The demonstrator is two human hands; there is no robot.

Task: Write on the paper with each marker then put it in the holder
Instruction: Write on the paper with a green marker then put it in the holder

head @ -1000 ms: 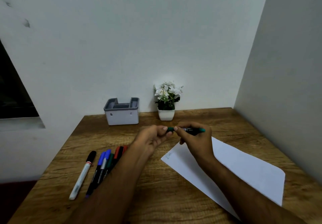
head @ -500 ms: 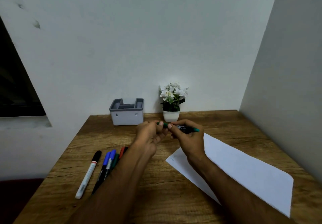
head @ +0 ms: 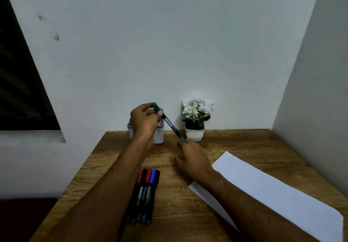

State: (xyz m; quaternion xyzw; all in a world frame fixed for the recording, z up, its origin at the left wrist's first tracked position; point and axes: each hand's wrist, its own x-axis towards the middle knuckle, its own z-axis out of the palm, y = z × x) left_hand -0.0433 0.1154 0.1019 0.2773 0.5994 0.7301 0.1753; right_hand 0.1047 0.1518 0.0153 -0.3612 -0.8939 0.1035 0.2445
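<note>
Left hand [head: 144,121] pinches green marker [head: 170,124] above holder [head: 159,135]; right hand [head: 193,160] released.

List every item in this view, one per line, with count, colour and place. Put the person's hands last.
green marker: one, green cap, dark barrel, tilted in the air in front of the holder, cap end up.
holder: one, grey and white, at the table's far edge by the wall, partly hidden by the hand.
markers on the table: a bunch lying side by side, red, blue and black caps; exact count unclear.
paper: one sheet, white, flat on the table's right side.
potted plant: one, white flowers, white pot, right of the holder.
table: one, brown wood.
left hand: grips the green marker's cap end.
right hand: low over the table, holding nothing.
</note>
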